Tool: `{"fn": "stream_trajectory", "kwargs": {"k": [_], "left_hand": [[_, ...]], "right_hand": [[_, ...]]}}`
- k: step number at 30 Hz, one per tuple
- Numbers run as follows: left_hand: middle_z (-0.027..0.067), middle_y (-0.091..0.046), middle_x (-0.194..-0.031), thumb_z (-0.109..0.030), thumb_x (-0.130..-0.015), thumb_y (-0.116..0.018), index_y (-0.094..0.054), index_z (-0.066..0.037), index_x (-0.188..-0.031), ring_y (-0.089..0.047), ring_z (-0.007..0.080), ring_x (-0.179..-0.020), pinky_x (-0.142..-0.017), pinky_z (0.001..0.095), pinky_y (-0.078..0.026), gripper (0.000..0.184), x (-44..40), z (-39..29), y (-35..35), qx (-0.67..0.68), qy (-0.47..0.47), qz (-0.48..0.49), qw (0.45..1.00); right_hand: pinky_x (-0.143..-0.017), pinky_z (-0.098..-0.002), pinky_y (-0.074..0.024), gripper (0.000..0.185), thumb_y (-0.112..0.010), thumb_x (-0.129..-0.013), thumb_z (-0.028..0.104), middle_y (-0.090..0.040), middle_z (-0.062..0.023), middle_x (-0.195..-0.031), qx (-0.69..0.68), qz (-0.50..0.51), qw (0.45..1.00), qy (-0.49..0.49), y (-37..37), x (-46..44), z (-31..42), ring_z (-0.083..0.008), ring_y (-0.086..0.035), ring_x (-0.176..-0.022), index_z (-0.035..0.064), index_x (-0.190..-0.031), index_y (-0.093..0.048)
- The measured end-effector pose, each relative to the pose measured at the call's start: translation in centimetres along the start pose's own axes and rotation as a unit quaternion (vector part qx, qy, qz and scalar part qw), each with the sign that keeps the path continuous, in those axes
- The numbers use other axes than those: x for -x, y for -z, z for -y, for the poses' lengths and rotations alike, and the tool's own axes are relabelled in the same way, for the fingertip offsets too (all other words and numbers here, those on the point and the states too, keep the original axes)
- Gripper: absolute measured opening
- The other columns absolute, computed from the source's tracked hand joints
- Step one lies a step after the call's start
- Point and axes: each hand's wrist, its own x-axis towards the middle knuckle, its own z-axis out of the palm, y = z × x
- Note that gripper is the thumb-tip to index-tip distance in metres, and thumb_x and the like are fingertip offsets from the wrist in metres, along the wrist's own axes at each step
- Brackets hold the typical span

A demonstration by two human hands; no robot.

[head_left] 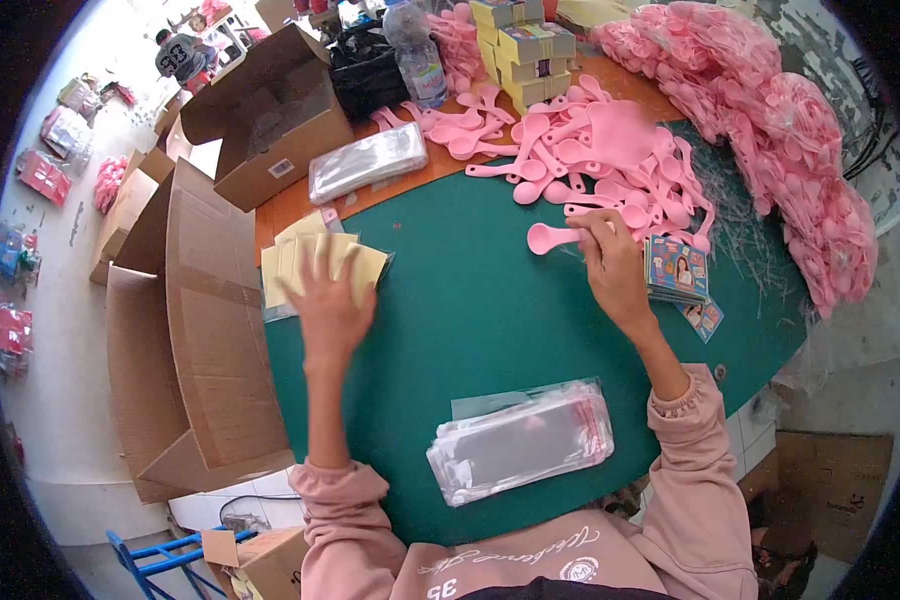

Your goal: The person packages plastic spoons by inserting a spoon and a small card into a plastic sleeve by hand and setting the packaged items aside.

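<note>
Presently, read all clock positions from the middle of the green tabletop point(450, 340). Your left hand point(332, 305) is at 9 to 10 o'clock, palm down, open with fingers spread, over the fanned cream cards point(370, 262); it grips nothing visibly, and whether the fingertips press on the cards you cannot tell from this view. Your right hand point(610, 262) is at 2 o'clock, nearly closed—thumb and fingers pinch the handle of one pink spoon point(547, 238), whose bowl points to 9 o'clock.

The spoon pile point(570, 150) lies at 1 o'clock, beyond your right hand. The stack of printed cards point(676, 266) sits at 3 o'clock, just beside that hand, with a loose card partly under its near edge. The clear plastic sleeves point(520, 445) lie stacked at 6 o'clock, nearest your body. Another clear pack point(367, 163) lies at 10 to 11 o'clock—between the open carton point(270, 130) and the spoon pile. The large cardboard box point(205, 340) stands at 9 o'clock, along the tabletop's edge.
</note>
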Motion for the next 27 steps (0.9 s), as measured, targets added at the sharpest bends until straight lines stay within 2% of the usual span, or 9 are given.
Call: {"fn": "stream_trajectory", "kwargs": {"k": [1,2,4,10,18,22,24,26,27], "left_hand": [[0.0148,-0.048,-0.117,-0.026,-0.074,-0.063,-0.057,-0.008,-0.104,-0.045,0.034,-0.108,-0.088,0.0491,-0.037,0.035,0.5,-1.6,0.2,0.185,-0.029,-0.06,0.98],[0.0125,-0.056,-0.095,-0.022,-0.073,-0.066,-0.059,-0.006,-0.091,-0.054,0.0302,-0.086,-0.075,0.0399,-0.043,0.025,0.9,-4.4,2.6,0.341,-0.111,-0.014,0.933],[0.0102,-0.056,-0.082,-0.023,-0.07,-0.069,-0.057,-0.007,-0.087,-0.056,0.027,-0.079,-0.067,0.035,-0.046,0.026,3.5,-9.2,5.1,0.49,-0.229,0.183,0.821],[0.0108,-0.059,-0.079,-0.021,-0.074,-0.066,-0.057,-0.004,-0.083,-0.061,0.0248,-0.072,-0.059,0.0344,-0.048,0.021,6.7,-13.2,4.0,0.521,-0.252,0.267,0.77],[0.0108,-0.065,-0.085,-0.017,-0.077,-0.064,-0.061,-0.006,-0.094,-0.064,0.0215,-0.074,-0.065,0.0287,-0.049,0.021,5.1,-11.7,4.1,0.568,-0.242,0.37,0.694],[0.012,-0.065,-0.089,-0.013,-0.077,-0.062,-0.062,0.0,-0.087,-0.064,0.021,-0.075,-0.061,0.0294,-0.05,0.016,4.8,-11.6,2.8,0.637,-0.299,0.203,0.681],[0.0084,-0.064,-0.093,-0.01,-0.081,-0.059,-0.061,0.001,-0.086,-0.063,0.017,-0.08,-0.067,0.0282,-0.05,0.013,4.6,-11.2,2.8,0.708,-0.144,0.332,0.607],[0.01,-0.064,-0.092,-0.008,-0.084,-0.054,-0.056,0.001,-0.086,-0.062,0.0151,-0.082,-0.072,0.0275,-0.05,0.01,3.9,-10.7,2.0,0.721,-0.133,0.363,0.575],[0.0123,-0.064,-0.092,-0.008,-0.085,-0.054,-0.053,0.0,-0.088,-0.062,0.0153,-0.082,-0.072,0.0268,-0.05,0.009,3.6,-10.6,1.7,0.776,-0.071,0.381,0.498]], "right_hand": [[-0.066,-0.0341,-0.0454,0.015,-0.049,-0.084,0.006,-0.052,-0.0138,-0.091,-0.014,-0.01,1.0,-0.026,0.0,0.0,0.2,-0.0261,-0.055,-0.074,0.0027,-0.095,-0.059],[-0.066,-0.0341,-0.0454,0.015,-0.049,-0.084,0.006,-0.052,-0.0138,-0.091,-0.014,-0.01,1.0,-0.026,0.1,0.1,0.3,-0.0261,-0.055,-0.074,0.0027,-0.095,-0.059],[-0.065,-0.0314,-0.0451,0.017,-0.047,-0.085,0.003,-0.051,-0.013,-0.091,-0.024,-0.03,0.999,-0.027,0.3,0.0,0.5,-0.0217,-0.055,-0.072,0.0024,-0.097,-0.059],[-0.066,-0.0235,-0.0452,0.016,-0.048,-0.087,0.004,-0.057,-0.0069,-0.09,-0.225,-0.052,0.967,-0.105,0.7,-0.1,1.2,-0.0105,-0.055,-0.075,0.0014,-0.101,-0.053],[-0.063,-0.021,-0.0458,0.015,-0.05,-0.088,0.008,-0.057,-0.004,-0.081,-0.263,-0.025,0.958,-0.112,1.2,0.0,1.1,-0.0078,-0.054,-0.071,0.0002,-0.1,-0.052],[-0.06,-0.0212,-0.0465,0.013,-0.051,-0.087,0.007,-0.054,-0.0019,-0.078,-0.291,0.013,0.945,-0.148,2.4,0.4,2.3,-0.0073,-0.054,-0.067,0.0007,-0.099,-0.052],[-0.059,-0.0214,-0.0467,0.013,-0.051,-0.086,0.006,-0.054,-0.0015,-0.077,-0.317,0.047,0.937,-0.14,2.9,0.7,2.7,-0.0074,-0.054,-0.067,0.0009,-0.098,-0.052],[-0.058,-0.0216,-0.0469,0.013,-0.052,-0.085,0.006,-0.053,-0.0012,-0.076,-0.343,0.08,0.926,-0.134,2.8,0.9,2.8,-0.0076,-0.054,-0.067,0.0011,-0.098,-0.053],[-0.059,-0.0214,-0.0474,0.013,-0.053,-0.084,0.005,-0.052,-0.0011,-0.077,-0.349,0.092,0.921,-0.145,2.4,1.1,2.7,-0.0075,-0.054,-0.067,0.0011,-0.097,-0.052]]}}
